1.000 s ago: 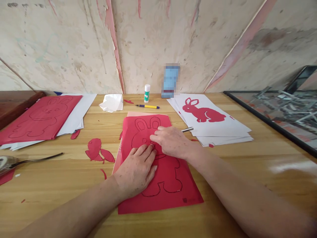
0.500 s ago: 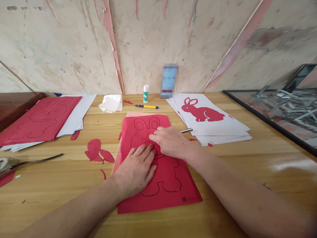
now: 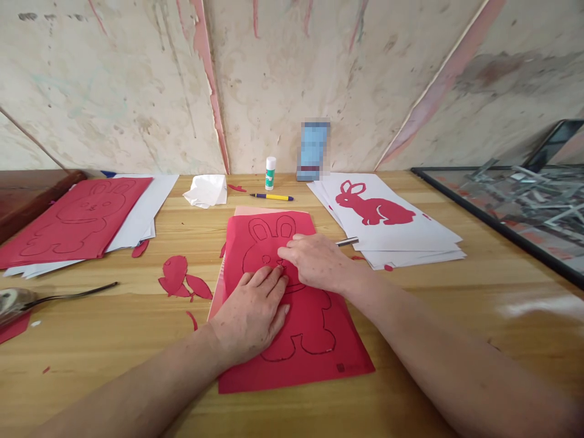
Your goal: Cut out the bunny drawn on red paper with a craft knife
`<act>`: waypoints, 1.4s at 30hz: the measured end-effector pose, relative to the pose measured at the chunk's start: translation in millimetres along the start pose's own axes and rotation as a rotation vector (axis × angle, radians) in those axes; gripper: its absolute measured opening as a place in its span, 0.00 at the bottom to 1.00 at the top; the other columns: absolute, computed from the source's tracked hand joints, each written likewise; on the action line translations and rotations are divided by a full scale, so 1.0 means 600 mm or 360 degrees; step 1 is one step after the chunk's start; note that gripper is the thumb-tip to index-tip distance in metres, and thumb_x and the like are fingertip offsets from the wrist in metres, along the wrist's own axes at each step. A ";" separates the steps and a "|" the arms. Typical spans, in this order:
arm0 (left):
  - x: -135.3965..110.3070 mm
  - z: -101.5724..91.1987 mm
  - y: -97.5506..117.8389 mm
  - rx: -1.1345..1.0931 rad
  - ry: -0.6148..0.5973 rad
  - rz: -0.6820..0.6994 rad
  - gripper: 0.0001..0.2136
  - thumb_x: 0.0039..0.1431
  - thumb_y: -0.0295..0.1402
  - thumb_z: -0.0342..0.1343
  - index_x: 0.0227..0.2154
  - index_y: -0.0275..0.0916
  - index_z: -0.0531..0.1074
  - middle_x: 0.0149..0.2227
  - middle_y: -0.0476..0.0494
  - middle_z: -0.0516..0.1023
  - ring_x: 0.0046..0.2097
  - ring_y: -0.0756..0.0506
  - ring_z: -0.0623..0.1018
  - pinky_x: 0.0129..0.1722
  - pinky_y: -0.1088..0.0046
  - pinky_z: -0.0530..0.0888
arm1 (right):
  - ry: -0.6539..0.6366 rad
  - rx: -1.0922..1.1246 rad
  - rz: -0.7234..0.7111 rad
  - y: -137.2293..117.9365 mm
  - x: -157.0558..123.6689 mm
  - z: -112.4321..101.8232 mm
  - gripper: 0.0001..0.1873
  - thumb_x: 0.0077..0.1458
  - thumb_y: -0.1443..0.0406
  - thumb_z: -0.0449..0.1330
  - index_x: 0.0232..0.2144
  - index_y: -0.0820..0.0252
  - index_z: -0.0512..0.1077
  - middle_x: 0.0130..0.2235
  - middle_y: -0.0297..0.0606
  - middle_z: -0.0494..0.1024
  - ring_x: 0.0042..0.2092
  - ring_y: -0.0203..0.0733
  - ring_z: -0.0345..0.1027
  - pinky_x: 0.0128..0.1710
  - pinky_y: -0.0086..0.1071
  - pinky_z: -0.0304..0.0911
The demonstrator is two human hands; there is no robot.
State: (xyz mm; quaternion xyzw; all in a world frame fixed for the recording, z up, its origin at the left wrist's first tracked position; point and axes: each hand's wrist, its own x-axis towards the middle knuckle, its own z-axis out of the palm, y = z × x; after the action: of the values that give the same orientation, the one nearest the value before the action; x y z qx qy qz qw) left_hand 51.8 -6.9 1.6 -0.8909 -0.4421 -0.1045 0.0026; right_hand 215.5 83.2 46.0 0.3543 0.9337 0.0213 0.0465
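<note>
A red paper sheet (image 3: 301,328) with a rabbit outline drawn in dark lines lies before me, on top of pinkish paper (image 3: 255,211) that shows at its edges. My left hand (image 3: 253,310) rests flat on the red sheet, fingers extended over the rabbit's lower face and body. My right hand (image 3: 314,258) is closed around a slim silver pen-shaped tool (image 3: 347,241), whose back end sticks out to the right. The tool's tip is hidden under the fingers, near the rabbit's nose. Red paper scraps (image 3: 176,277) lie to the left.
A red rabbit cutout (image 3: 383,207) lies on white sheets at right, beside a black-framed panel (image 3: 502,225). Behind stand a glue stick (image 3: 271,173) and a blurred phone (image 3: 313,149), with a yellow-blue pen (image 3: 272,196). Another red rabbit sheet (image 3: 77,219) is at left, near a tape roll (image 3: 13,304).
The whole view has shifted very slightly. Both hands keep nearly the same places on the red sheet, and the grip on the silver tool looks unchanged.
</note>
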 end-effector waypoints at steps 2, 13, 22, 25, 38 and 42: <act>0.000 0.000 0.000 -0.0008 -0.0004 0.0001 0.19 0.66 0.35 0.42 0.56 0.32 0.62 0.58 0.35 0.66 0.58 0.36 0.65 0.52 0.55 0.68 | -0.0009 -0.0004 0.0000 0.001 0.000 0.000 0.09 0.51 0.72 0.52 0.32 0.58 0.71 0.29 0.38 0.73 0.32 0.39 0.63 0.24 0.32 0.38; 0.000 -0.001 0.000 -0.0020 0.0005 -0.0010 0.19 0.66 0.35 0.43 0.56 0.31 0.62 0.58 0.34 0.66 0.57 0.36 0.65 0.51 0.55 0.68 | -0.0006 -0.0010 0.0017 0.000 -0.002 0.001 0.11 0.47 0.73 0.53 0.32 0.57 0.71 0.29 0.37 0.73 0.32 0.38 0.63 0.24 0.32 0.39; -0.001 0.001 -0.003 -0.0042 0.0027 -0.0003 0.19 0.65 0.35 0.43 0.56 0.33 0.62 0.59 0.35 0.65 0.58 0.36 0.65 0.51 0.55 0.68 | -0.0033 -0.0048 0.0102 0.002 -0.002 -0.001 0.09 0.51 0.73 0.52 0.32 0.59 0.70 0.30 0.38 0.75 0.32 0.40 0.66 0.25 0.32 0.41; -0.002 0.000 -0.003 -0.0043 0.0037 -0.0002 0.19 0.65 0.35 0.43 0.55 0.31 0.63 0.59 0.33 0.65 0.58 0.35 0.65 0.51 0.54 0.68 | -0.0002 0.0034 0.0230 -0.005 -0.006 -0.014 0.07 0.56 0.70 0.50 0.33 0.59 0.69 0.30 0.38 0.76 0.31 0.39 0.66 0.25 0.32 0.41; -0.003 -0.004 -0.004 -0.0101 0.0024 -0.0025 0.20 0.65 0.35 0.43 0.56 0.30 0.61 0.58 0.31 0.66 0.58 0.36 0.65 0.52 0.54 0.68 | -0.0174 0.0285 0.0421 -0.032 -0.001 -0.007 0.09 0.58 0.66 0.47 0.32 0.59 0.67 0.28 0.39 0.74 0.30 0.39 0.65 0.25 0.31 0.44; -0.003 -0.003 -0.004 -0.0132 0.0059 -0.0029 0.19 0.65 0.35 0.43 0.55 0.32 0.62 0.57 0.32 0.67 0.59 0.36 0.65 0.52 0.54 0.68 | -0.0183 0.0296 0.0407 -0.032 -0.001 -0.003 0.09 0.58 0.67 0.47 0.30 0.59 0.67 0.27 0.37 0.74 0.29 0.38 0.64 0.25 0.31 0.44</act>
State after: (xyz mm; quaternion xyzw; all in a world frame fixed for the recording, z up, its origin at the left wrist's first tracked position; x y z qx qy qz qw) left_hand 48.4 -7.0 3.0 -0.8841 -0.4452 -0.1393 -0.0270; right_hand 202.7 68.5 46.5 0.4736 0.8748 -0.0797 0.0637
